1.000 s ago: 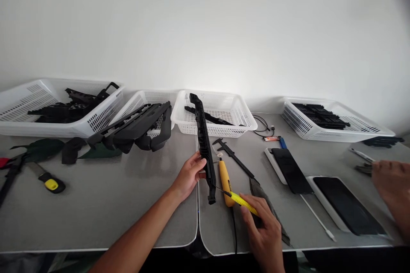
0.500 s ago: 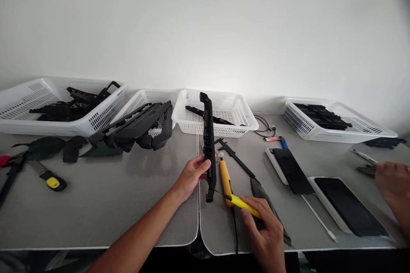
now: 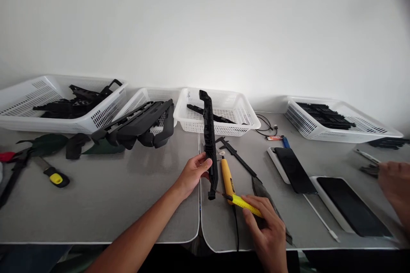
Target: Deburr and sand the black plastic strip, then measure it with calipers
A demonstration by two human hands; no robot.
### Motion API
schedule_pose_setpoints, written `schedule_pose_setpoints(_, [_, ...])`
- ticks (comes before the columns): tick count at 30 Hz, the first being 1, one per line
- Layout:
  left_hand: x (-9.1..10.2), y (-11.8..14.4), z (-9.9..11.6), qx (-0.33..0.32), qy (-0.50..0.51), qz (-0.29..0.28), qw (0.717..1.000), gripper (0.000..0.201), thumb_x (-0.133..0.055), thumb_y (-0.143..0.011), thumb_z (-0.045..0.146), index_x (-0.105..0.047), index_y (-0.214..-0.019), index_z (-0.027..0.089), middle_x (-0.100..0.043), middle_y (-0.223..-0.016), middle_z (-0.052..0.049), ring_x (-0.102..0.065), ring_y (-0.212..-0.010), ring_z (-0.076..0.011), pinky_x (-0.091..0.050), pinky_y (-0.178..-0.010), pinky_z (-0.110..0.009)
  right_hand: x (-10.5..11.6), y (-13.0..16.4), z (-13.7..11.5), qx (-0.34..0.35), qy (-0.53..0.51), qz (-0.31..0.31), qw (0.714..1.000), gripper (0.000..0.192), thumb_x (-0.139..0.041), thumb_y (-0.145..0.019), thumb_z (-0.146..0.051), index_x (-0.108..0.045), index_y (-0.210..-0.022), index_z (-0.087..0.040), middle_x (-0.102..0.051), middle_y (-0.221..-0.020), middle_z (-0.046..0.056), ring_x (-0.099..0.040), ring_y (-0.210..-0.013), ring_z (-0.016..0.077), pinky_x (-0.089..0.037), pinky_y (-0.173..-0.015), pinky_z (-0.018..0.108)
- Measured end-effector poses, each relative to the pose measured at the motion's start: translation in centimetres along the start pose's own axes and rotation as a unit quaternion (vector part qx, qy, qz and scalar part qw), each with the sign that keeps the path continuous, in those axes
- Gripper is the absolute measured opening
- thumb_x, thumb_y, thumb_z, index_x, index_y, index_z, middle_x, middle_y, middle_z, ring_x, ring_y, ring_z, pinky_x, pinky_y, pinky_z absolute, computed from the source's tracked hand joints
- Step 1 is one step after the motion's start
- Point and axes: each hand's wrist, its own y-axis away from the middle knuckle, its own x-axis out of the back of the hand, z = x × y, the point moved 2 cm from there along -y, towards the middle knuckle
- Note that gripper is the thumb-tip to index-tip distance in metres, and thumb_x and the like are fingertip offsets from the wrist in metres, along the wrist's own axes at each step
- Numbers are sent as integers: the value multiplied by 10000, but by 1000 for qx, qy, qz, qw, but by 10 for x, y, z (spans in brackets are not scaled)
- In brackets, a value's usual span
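Now my left hand [image 3: 192, 173] grips the long black part [image 3: 210, 143] upright. My right hand [image 3: 267, 232] pinches the yellow knife [image 3: 245, 204], tip touching its bottom end. Trimming looks barely begun.

Four white baskets [image 3: 221, 124], two yellow-handled knives [image 3: 245, 204], two dark-screened devices [image 3: 293, 169].

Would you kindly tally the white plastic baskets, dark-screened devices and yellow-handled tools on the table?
White plastic mesh baskets: 4
Flat dark-screened devices: 2
Yellow-handled tools: 3
Total: 9
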Motion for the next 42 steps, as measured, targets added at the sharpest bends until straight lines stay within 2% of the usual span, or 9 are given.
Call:
schedule_pose_setpoints(5, [-1,1,0,3,-11,2,1000,593,-906,-738,641,-757,-1053,161,-700,-937,-43,-643,-781,-163,-534,-610,-248,0,-1,2,10,-8,0,1000,207,-682,-1000,-351,-832,-1101,-250,-785,-1070,78,-737,-963,226,-605,-840,346])
schedule_pose_setpoints(10, [-2,1,-2,6,-27,-10,1000,599,-905,-736,645,-738,-1036,153,-676,-899,-31,-630,-757,-161,-543,-572,-246,-2,-1,1,6,-8,-24,1000,197,-695,-999,-359,-830,-1105,-261,-785,-1081,68,-731,-974,216,-603,-847,335])
schedule_pose_setpoints(18, [-2,2,-1,-1,-39,-21,999,562,-880,-777,632,-731,-1033,155,-682,-906,-38,-638,-767,-173,-561,-577,-260,-3,1,6,-30,-12,-21,999,264,-676,-1006,-423,-835,-1109,-240,-785,-1101,99,-726,-1005,245,-604,-879,377])
schedule_pose_setpoints(22, [-3,2,0,0,-32,-26,999,571,-895,-754,634,-736,-1036,163,-685,-910,-35,-637,-754,-176,-566,-585,-278,-3,0,8,-42,-6,-1,999,268,-667,-1010,-429,-834,-1105,-242,-785,-1099,91,-734,-1000,240,-602,-879,372])
schedule_pose_setpoints(37, [-4,1,-2,-4,-32,-23,999,608,-893,-740,656,-740,-1042,151,-695,-901,-38,-645,-751,-182,-568,-583,-283,-1,1,7,-51,-12,-12,999,279,-667,-1005,-440,-834,-1100,-238,-782,-1095,88,-732,-1003,238,-594,-883,361])
schedule_pose_setpoints(42, [-3,1,-1,-9,-32,-19,999,594,-891,-751,647,-754,-1063,162,-690,-918,-36,-635,-770,-172,-541,-586,-257,-2,0,5,-41,-17,-21,999,268,-684,-987,-435,-838,-1058,-227,-784,-1057,97,-725,-959,243,-598,-838,361])
